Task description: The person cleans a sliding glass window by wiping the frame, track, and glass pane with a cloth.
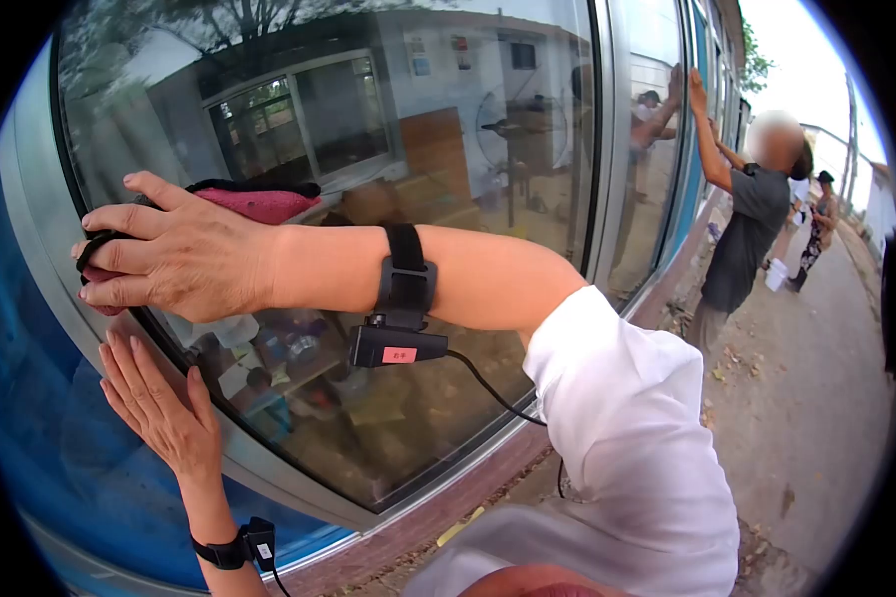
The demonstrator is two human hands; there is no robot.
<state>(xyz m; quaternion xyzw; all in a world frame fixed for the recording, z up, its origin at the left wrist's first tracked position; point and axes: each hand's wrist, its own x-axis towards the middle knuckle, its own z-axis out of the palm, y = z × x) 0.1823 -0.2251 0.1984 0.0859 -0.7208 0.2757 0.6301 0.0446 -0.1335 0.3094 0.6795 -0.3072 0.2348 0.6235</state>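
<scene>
My right hand (184,249) is stretched across the window glass (448,199) near its left edge. Its fingers are bent over a pink pad with black edging (269,204), which is pressed to the pane; a black loop (95,249) runs round one finger. Much of the pad is hidden beneath the palm. Lower down, my left hand (164,403) lies with outstretched fingers against the metal window frame (254,468) and blue panel beside it, holding nothing. Black devices with cables are strapped to both my wrists, the right one (398,343) bearing a red label.
Further along the wall, a person in a dark shirt (752,234) reaches up to another window. More people stand behind, near a white bucket (776,275). A paved path (816,398) runs along the right. Reflections of a building and tree cover the glass.
</scene>
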